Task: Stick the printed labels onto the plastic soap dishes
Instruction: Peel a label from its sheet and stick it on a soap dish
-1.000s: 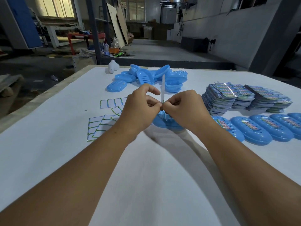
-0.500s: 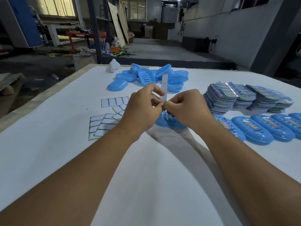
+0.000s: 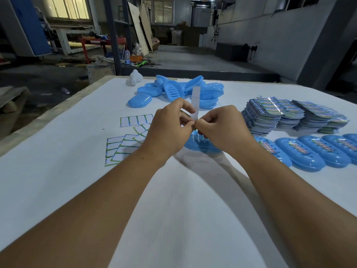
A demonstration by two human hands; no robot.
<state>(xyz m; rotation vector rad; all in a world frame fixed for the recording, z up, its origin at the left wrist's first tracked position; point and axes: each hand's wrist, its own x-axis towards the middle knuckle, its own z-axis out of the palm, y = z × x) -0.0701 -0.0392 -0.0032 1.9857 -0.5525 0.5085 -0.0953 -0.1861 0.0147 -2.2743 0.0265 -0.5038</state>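
Several labelled dishes (image 3: 309, 153) lined at right, unlabelled pile (image 3: 179, 91) waiting; left hand (image 3: 170, 130) and right hand (image 3: 222, 128) pinch a label strip (image 3: 195, 101).

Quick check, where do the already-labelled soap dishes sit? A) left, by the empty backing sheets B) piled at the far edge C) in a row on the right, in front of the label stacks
C: the labelled dishes lie in a row on the right, nearer than the label stacks; the far pile shows no labels.
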